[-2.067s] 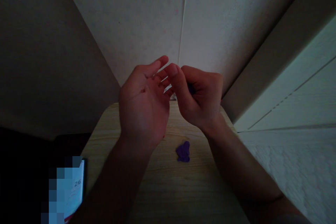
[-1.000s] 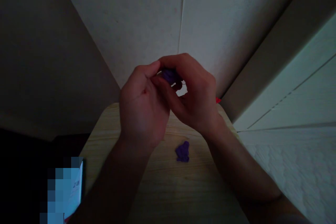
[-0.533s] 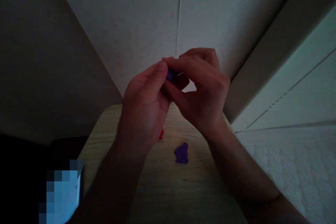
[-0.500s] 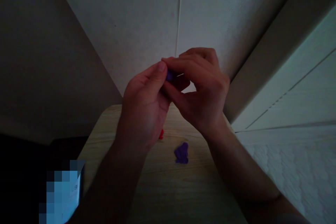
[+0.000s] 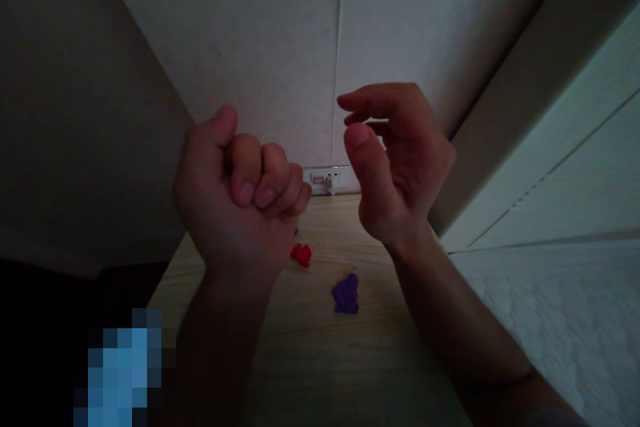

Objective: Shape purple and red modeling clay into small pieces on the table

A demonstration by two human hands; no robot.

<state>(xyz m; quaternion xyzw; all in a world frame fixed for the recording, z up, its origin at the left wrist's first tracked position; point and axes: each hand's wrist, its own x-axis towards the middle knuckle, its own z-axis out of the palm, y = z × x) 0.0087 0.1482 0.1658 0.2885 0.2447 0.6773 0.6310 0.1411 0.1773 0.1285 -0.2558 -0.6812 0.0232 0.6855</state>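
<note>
My left hand (image 5: pixel 243 193) is raised over the left side of the table, its fingers curled into the palm and the thumb upright. Whatever may be inside that fist is hidden. My right hand (image 5: pixel 395 153) hovers to the right, thumb and fingers bent but apart, and nothing shows between them. A gap separates the two hands. Below them on the wooden table lies a flattish, uneven purple lump (image 5: pixel 346 295) that looks like modelling clay. A smaller red lump (image 5: pixel 302 255) lies farther back, close beside my left wrist in the picture.
The light wooden table (image 5: pixel 310 360) meets a pale wall, where a power socket (image 5: pixel 325 179) has something plugged in. A white panelled piece of furniture (image 5: pixel 545 180) stands at the right above a quilted surface (image 5: pixel 560 327). A pixelated blue patch (image 5: pixel 117 373) covers the lower left.
My hands have come apart, the left moving left and curling into a fist. The small purple piece pinched between them is out of sight. The red lump and the socket now show.
</note>
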